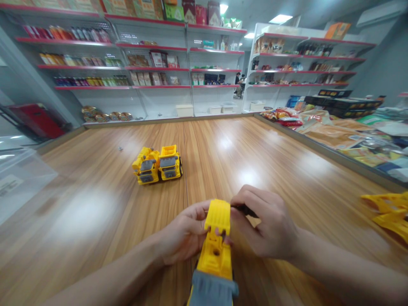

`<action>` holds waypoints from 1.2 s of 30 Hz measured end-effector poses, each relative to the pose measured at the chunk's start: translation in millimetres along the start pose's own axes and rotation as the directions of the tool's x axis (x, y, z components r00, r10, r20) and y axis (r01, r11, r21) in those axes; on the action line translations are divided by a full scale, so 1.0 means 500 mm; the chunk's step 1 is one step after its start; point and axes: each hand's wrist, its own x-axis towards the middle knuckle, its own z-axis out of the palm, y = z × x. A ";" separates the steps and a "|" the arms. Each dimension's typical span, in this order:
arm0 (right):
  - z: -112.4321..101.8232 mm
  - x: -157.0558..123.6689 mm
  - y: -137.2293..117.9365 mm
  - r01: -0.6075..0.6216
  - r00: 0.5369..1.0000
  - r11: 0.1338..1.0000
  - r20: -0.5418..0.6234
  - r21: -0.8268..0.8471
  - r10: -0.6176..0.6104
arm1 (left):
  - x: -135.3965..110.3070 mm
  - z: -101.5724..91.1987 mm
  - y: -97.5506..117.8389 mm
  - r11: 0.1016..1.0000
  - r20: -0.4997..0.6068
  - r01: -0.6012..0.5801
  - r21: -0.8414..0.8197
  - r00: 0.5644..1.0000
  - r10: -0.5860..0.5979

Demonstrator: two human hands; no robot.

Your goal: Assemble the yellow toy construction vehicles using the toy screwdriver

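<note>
A yellow toy truck with a grey front part is held over the wooden table, near its front edge. My left hand grips the truck's left side with curled fingers. My right hand is closed on its right side, by the ribbed yellow bed, with a small dark piece at the fingertips. Two more yellow toy trucks stand side by side farther back, at the middle of the table, untouched.
Yellow plastic parts lie at the table's right edge. Beyond a low rail on the right, packaged goods cover a counter. Red-edged shelves of products line the back wall. A red case stands at far left.
</note>
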 end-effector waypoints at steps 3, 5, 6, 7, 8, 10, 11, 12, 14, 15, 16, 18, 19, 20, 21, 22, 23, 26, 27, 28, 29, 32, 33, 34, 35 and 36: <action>0.005 0.003 0.003 -0.071 0.997 0.997 0.001 -0.004 0.071 | 0.010 0.007 0.003 0.994 -0.046 -0.076 -0.084 0.996 0.072; 0.008 0.004 0.006 -0.098 0.995 0.995 0.012 -0.019 0.098 | 0.014 0.012 0.005 0.990 -0.043 -0.092 -0.106 0.995 0.088; 0.009 0.005 0.007 -0.103 0.995 0.994 0.016 -0.031 0.103 | 0.014 0.014 0.005 0.990 -0.042 -0.094 -0.106 0.995 0.090; 0.011 0.005 0.008 -0.103 0.994 0.994 0.018 -0.041 0.104 | 0.014 0.014 0.005 0.990 -0.046 -0.094 -0.104 0.995 0.090; 0.011 0.005 0.009 -0.096 0.995 0.994 0.019 -0.045 0.097 | 0.013 0.014 0.003 0.990 -0.054 -0.095 -0.103 0.995 0.090; 0.012 0.004 0.010 -0.076 0.997 0.996 0.015 -0.035 0.077 | 0.012 0.011 0.000 0.990 -0.070 -0.092 -0.103 0.994 0.085; 0.012 0.004 0.011 -0.069 0.998 0.997 0.010 -0.027 0.069 | 0.010 0.009 -0.003 0.991 -0.076 -0.087 -0.101 0.994 0.080; 0.012 0.003 0.011 -0.065 0.998 0.998 0.004 -0.021 0.065 | 0.009 0.007 -0.005 0.992 -0.078 -0.077 -0.097 0.994 0.070; 0.012 0.003 0.011 -0.062 0.998 0.998 -0.004 -0.015 0.062 | 0.008 0.003 -0.009 0.995 -0.082 -0.041 -0.088 0.996 0.034; 0.012 0.002 0.011 -0.063 0.998 0.998 -0.005 -0.014 0.063 | 0.007 0.001 -0.010 0.996 -0.086 -0.023 -0.083 0.996 0.016; 0.013 0.002 0.012 -0.064 0.998 0.998 -0.002 -0.014 0.064 | 0.006 0.000 -0.010 0.997 -0.092 -0.008 -0.080 0.996 0.000; 0.014 0.001 0.012 -0.069 0.998 0.997 0.006 -0.019 0.069 | 0.006 -0.001 -0.010 0.997 -0.108 0.015 -0.072 0.994 -0.023; 0.014 0.000 0.013 -0.070 0.997 0.997 0.012 -0.022 0.070 | 0.006 0.000 -0.009 0.997 -0.115 0.020 -0.068 0.993 -0.027; 0.015 0.000 0.013 -0.072 0.997 0.997 0.016 -0.023 0.072 | 0.006 0.000 -0.008 0.998 -0.120 0.024 -0.066 0.992 -0.032; 0.015 0.000 0.013 -0.072 0.997 0.997 0.018 -0.022 0.072 | 0.006 0.001 -0.007 0.997 -0.122 0.030 -0.065 0.992 -0.038; 0.015 0.000 0.014 -0.073 0.997 0.997 0.022 -0.019 0.073 | 0.006 0.003 -0.006 0.997 -0.121 0.035 -0.067 0.992 -0.043; 0.015 0.000 0.014 -0.075 0.997 0.997 0.025 -0.013 0.075 | 0.007 0.004 -0.005 0.997 -0.121 0.040 -0.067 0.992 -0.048; 0.015 0.001 0.014 -0.092 0.995 0.996 0.042 0.008 0.092 | 0.008 0.009 -0.003 0.997 -0.127 0.044 -0.062 0.991 -0.052; 0.015 0.001 0.014 -0.098 0.994 0.995 0.049 0.013 0.097 | 0.008 0.010 -0.002 0.997 -0.129 0.043 -0.057 0.990 -0.050; 0.015 0.001 0.015 -0.102 0.993 0.995 0.054 0.016 0.101 | 0.008 0.011 -0.001 0.998 -0.130 0.043 -0.051 0.990 -0.049; 0.015 0.000 0.015 -0.105 0.993 0.994 0.058 0.018 0.104 | 0.008 0.012 -0.001 0.998 -0.129 0.041 -0.046 0.990 -0.047; 0.015 -0.003 0.017 -0.114 0.992 0.993 0.065 0.019 0.113 | 0.006 0.010 -0.001 0.998 -0.127 0.041 -0.040 0.991 -0.046; 0.016 -0.004 0.017 -0.114 0.991 0.993 0.066 0.019 0.113 | 0.006 0.009 -0.002 0.999 -0.126 0.039 -0.037 0.991 -0.044; 0.017 -0.004 0.018 -0.113 0.992 0.993 0.067 0.020 0.111 | 0.006 0.008 -0.002 0.999 -0.123 0.036 -0.035 0.992 -0.040; 0.017 -0.004 0.018 -0.111 0.992 0.994 0.065 0.021 0.109 | 0.006 0.007 -0.003 0.999 -0.120 0.034 -0.031 0.992 -0.037; 0.018 -0.004 0.019 -0.107 0.992 0.994 0.064 0.021 0.106 | 0.006 0.007 -0.004 0.999 -0.116 0.031 -0.026 0.993 -0.034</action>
